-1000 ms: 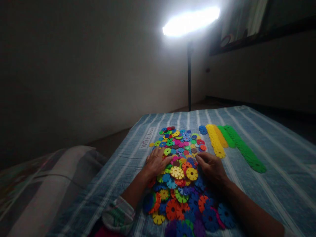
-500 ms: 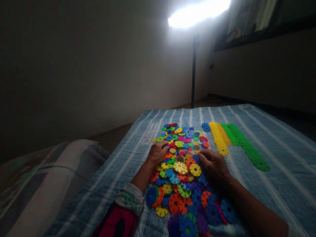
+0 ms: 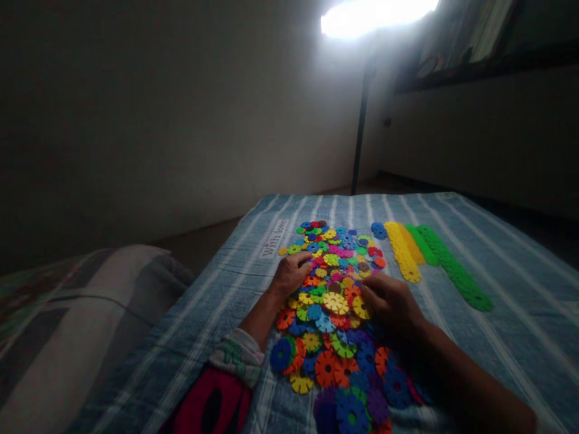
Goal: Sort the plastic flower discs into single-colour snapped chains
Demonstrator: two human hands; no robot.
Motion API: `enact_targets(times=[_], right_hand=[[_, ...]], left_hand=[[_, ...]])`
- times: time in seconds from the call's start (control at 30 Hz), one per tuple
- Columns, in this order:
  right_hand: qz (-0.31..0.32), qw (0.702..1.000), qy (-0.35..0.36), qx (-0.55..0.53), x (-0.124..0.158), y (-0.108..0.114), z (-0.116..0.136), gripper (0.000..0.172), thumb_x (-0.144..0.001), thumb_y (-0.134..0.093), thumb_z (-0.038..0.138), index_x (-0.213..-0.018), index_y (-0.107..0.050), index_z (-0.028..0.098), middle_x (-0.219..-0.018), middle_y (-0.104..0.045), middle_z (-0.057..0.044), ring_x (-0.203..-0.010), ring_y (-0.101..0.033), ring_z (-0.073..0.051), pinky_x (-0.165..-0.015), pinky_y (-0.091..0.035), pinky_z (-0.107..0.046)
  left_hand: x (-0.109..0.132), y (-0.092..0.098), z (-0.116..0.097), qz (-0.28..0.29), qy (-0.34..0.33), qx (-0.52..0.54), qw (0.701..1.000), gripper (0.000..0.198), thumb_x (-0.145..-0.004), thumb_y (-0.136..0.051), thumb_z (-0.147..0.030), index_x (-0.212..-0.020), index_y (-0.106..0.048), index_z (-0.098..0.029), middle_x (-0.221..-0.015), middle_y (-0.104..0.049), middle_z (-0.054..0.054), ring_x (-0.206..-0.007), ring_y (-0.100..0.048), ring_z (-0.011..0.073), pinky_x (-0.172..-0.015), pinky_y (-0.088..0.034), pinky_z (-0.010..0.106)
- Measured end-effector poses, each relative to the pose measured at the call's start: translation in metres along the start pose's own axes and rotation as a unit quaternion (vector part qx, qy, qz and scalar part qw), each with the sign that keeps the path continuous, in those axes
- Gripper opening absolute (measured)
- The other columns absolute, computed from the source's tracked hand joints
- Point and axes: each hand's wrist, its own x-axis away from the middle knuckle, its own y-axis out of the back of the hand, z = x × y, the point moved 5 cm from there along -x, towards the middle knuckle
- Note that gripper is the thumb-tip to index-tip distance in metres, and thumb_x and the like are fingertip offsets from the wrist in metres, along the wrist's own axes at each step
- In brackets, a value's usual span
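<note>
- Bare left hand (image 3: 292,274) and forearm.
- Near the left elbow, a pale fabric cuff (image 3: 237,355) patterned in green and red.
- Behind it, a bright pink fabric sleeve (image 3: 208,407) with dark shapes.
- Bare right hand (image 3: 391,301) and forearm.

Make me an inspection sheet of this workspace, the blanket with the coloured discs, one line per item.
Surface: blue striped blanket, printed "With love" near its left edge; dimly lit.
Job's things: loose pile of coloured notched discs; to its right, flat rows of yellow discs and green discs, with a blue disc at the far end.
Clutter: striped pillow left of the blanket.
Grippers: left hand rests at the pile's left edge, fingers curled; right hand lies on the pile's right side; whether either grips a disc cannot be told.
Cables: nothing seen.
Surroundings: bright lamp on a dark pole beyond the blanket; bare wall.
</note>
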Motion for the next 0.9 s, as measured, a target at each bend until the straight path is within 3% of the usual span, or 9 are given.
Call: enact_targets(times=[0.17,0.27,0.37,0.5,0.63,0.73,0.9], right_hand=[[-0.02,0.997,0.057,0.054,-0.001,0.0,0.009,0.03,-0.088,-0.045,0.032,-0.069,-0.065,0.019,-0.065,-0.061,-0.003,-0.062,-0.054,-0.014,-0.059,-0.04,-0.024],[-0.039,0.995,0.057,0.066,-0.008,0.0,0.007,0.024,-0.087,-0.047,0.031,-0.08,-0.067,0.019,-0.082,-0.067,-0.007,-0.077,-0.059,-0.017,-0.071,-0.044,-0.028],[0.015,0.996,0.044,0.08,-0.015,-0.01,0.007,0.024,-0.085,-0.053,0.032,-0.099,-0.067,0.019,-0.1,-0.067,-0.01,-0.091,-0.06,-0.02,-0.079,-0.045,-0.031],[0.134,0.985,0.056,0.092,-0.008,-0.027,0.025,0.018,-0.085,-0.056,0.032,-0.093,-0.067,0.021,-0.094,-0.066,-0.005,-0.083,-0.058,-0.016,-0.072,-0.042,-0.025],[0.131,0.983,0.053,0.118,-0.007,-0.024,0.04,0.017,-0.088,-0.054,0.03,-0.09,-0.068,0.022,-0.089,-0.066,-0.004,-0.079,-0.059,-0.014,-0.067,-0.039,-0.023],[0.097,0.976,0.021,0.192,-0.027,-0.013,0.035,0.023,-0.092,-0.047,0.027,-0.092,-0.069,0.022,-0.091,-0.066,-0.006,-0.079,-0.059,-0.016,-0.065,-0.037,-0.025],[0.103,0.929,-0.043,0.352,-0.068,-0.011,0.011,0.028,-0.091,-0.044,0.023,-0.084,-0.071,0.017,-0.092,-0.065,-0.011,-0.088,-0.057,-0.021,-0.069,-0.037,-0.03]], left_hand=[[0.001,-0.002,0.002,-0.012,-0.006,0.011,1.0,0.028,-0.078,-0.055,-0.028,-0.098,-0.07,-0.017,-0.108,-0.071,0.004,-0.104,-0.064,0.0195,-0.098,-0.047,0.033],[0.0,-0.001,0.003,-0.023,-0.007,0.016,1.0,0.027,-0.078,-0.055,-0.028,-0.099,-0.07,-0.018,-0.108,-0.071,0.004,-0.103,-0.064,0.0197,-0.097,-0.048,0.033],[0.0,0.001,0.003,-0.039,-0.006,0.015,0.999,0.028,-0.077,-0.055,-0.026,-0.1,-0.069,-0.018,-0.109,-0.071,0.004,-0.104,-0.064,0.0204,-0.098,-0.048,0.034],[-0.002,0.004,0.005,-0.056,0.003,0.006,0.998,0.029,-0.075,-0.057,-0.027,-0.1,-0.069,-0.017,-0.113,-0.069,0.007,-0.108,-0.062,0.0217,-0.099,-0.047,0.036],[-0.004,0.004,0.004,-0.054,-0.009,0.003,0.999,0.027,-0.074,-0.059,-0.028,-0.096,-0.07,-0.018,-0.112,-0.069,0.007,-0.11,-0.062,0.0222,-0.102,-0.045,0.038],[-0.004,0.003,0.003,-0.049,-0.015,0.003,0.999,0.028,-0.074,-0.059,-0.03,-0.096,-0.07,-0.017,-0.111,-0.07,0.007,-0.112,-0.061,0.0225,-0.104,-0.043,0.039],[-0.004,0.0,0.006,-0.034,-0.012,-0.005,0.999,0.029,-0.074,-0.057,-0.031,-0.096,-0.07,-0.016,-0.113,-0.069,0.009,-0.112,-0.06,0.0224,-0.104,-0.043,0.038]])
